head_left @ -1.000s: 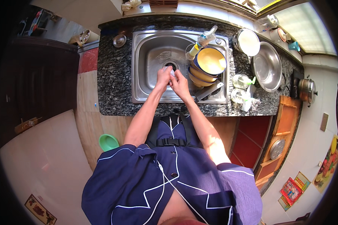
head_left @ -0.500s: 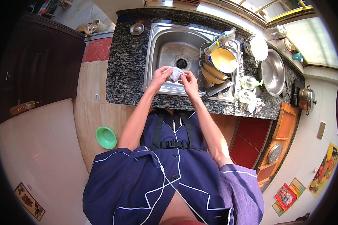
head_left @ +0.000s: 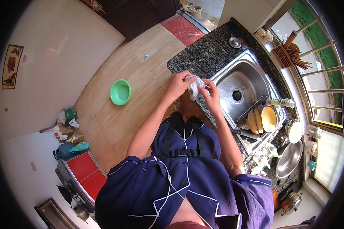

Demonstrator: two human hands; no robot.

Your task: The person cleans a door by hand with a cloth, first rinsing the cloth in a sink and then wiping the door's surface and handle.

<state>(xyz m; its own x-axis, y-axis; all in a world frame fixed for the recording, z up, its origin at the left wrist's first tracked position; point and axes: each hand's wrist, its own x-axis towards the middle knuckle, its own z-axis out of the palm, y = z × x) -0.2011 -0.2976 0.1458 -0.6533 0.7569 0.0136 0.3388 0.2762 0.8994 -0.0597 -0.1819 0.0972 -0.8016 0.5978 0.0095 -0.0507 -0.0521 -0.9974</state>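
A crumpled white cloth (head_left: 195, 87) is held between both hands at the front edge of the dark speckled counter (head_left: 202, 57). My left hand (head_left: 178, 83) grips its left side and my right hand (head_left: 210, 94) grips its right side. The hands are beside the near rim of the steel sink (head_left: 245, 78), whose basin with its round drain (head_left: 237, 95) lies just beyond them.
A wire rack with yellow bowls (head_left: 263, 118) sits at the sink's right end, with a bottle (head_left: 281, 102) beside it. Steel pans (head_left: 288, 159) lie further right. A green bowl (head_left: 120, 92) is on the wooden floor. A red cabinet (head_left: 84, 171) and clutter stand at lower left.
Both hands have come out of the sink basin to the counter's front edge, holding the white cloth. The view has swung to the left, showing more floor.
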